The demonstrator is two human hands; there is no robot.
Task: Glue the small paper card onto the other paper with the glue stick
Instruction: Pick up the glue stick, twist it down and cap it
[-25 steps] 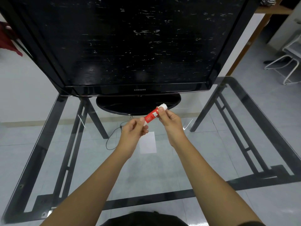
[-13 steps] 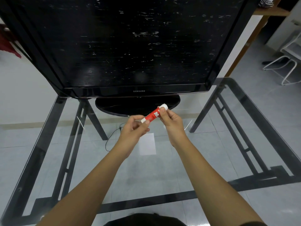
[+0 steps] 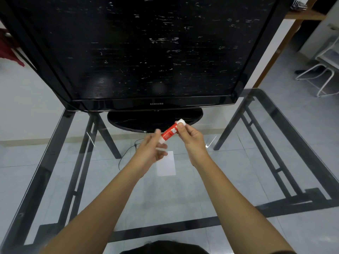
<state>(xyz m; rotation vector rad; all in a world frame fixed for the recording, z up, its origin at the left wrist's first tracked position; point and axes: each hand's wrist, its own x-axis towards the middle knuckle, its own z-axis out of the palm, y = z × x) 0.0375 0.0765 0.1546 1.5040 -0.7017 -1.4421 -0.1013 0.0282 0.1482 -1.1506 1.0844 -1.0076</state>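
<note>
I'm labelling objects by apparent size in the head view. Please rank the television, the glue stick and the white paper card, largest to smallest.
1. television, by far
2. white paper card
3. glue stick, though held nearer the camera and partly covered by fingers, so slightly unsure

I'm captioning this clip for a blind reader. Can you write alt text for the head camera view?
Two bare hands hold a red glue stick above a glass table: the right hand grips its upper end, the left hand is at its lower end. A white paper lies on the glass just below them, in front of a large black television.
</note>
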